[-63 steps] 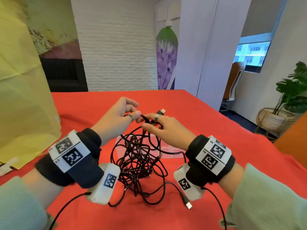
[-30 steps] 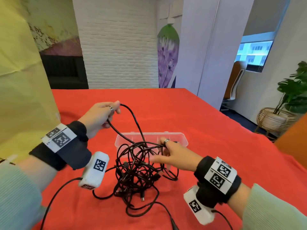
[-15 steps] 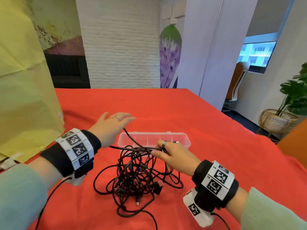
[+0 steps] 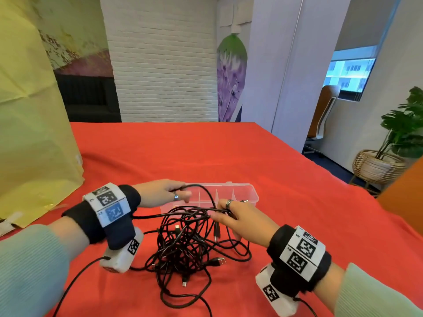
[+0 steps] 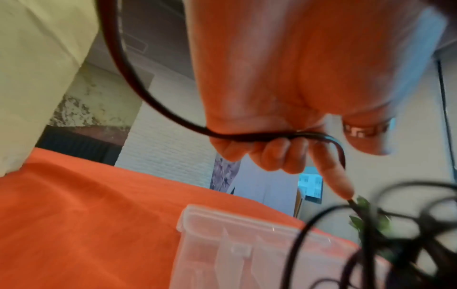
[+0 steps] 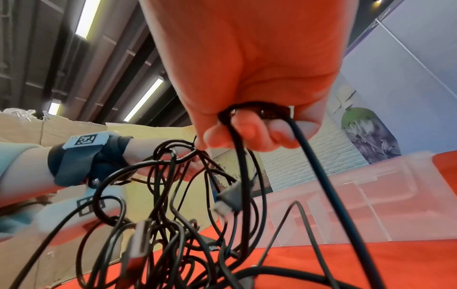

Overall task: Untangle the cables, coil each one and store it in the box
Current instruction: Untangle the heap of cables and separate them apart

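Meanwhile both the left hand (image 4: 160,195) and right hand (image 4: 240,221) clutch strands of the cable tangle (image 4: 185,245) near the clear box (image 4: 250,195), whose compartments look bare.

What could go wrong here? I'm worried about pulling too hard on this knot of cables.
1. Both the left hand and the right hand grip strands of the tangle; pulling apart might tighten knots.
2. The light clear box sits right behind; a strand crosses it and could drag or tip it.
3. Loose plugs like the USB plug may snag.
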